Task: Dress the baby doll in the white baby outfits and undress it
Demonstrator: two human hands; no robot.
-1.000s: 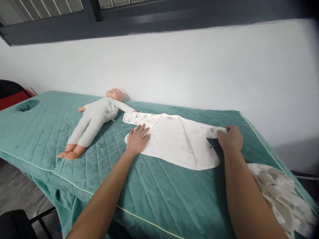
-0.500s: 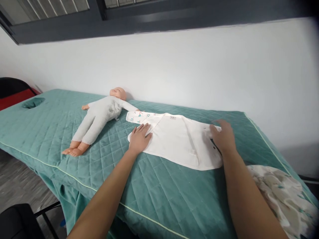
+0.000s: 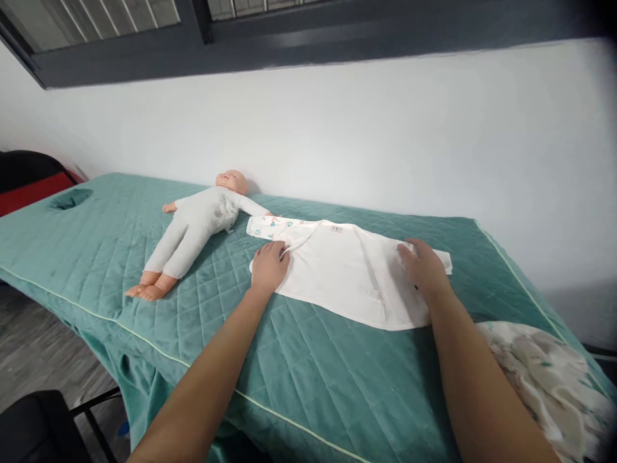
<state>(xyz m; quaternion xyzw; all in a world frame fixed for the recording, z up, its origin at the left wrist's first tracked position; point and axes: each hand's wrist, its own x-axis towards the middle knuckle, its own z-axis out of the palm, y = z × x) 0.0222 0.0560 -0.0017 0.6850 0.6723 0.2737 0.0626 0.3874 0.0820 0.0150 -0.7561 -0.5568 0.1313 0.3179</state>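
Note:
A white baby shirt (image 3: 332, 276) lies spread on a green quilted bed cover, one printed sleeve pointing left. My left hand (image 3: 268, 265) is at the shirt's left edge, fingers curled and closed on the cloth, with a small fold raised beside the thumb. On the shirt's right part, my right hand (image 3: 424, 267) has its fingers bent down, gripping the fabric; the fingertips are partly hidden. The end of the other sleeve (image 3: 444, 260) shows beyond that hand. A baby doll (image 3: 197, 218) in a white body lies on its back to the left, one arm reaching near the printed sleeve.
The green quilted cover (image 3: 313, 360) has a pale piped edge. A crumpled patterned cloth (image 3: 544, 373) lies at the right, beside my right forearm. A white wall (image 3: 385, 141) stands behind, under a dark window frame (image 3: 313, 38). A black chair (image 3: 38, 424) is at lower left.
My left fingers, flat on the shirt before, have curled and lifted a fold at its edge. My right hand has moved slightly left onto the fabric, and the right sleeve end now shows.

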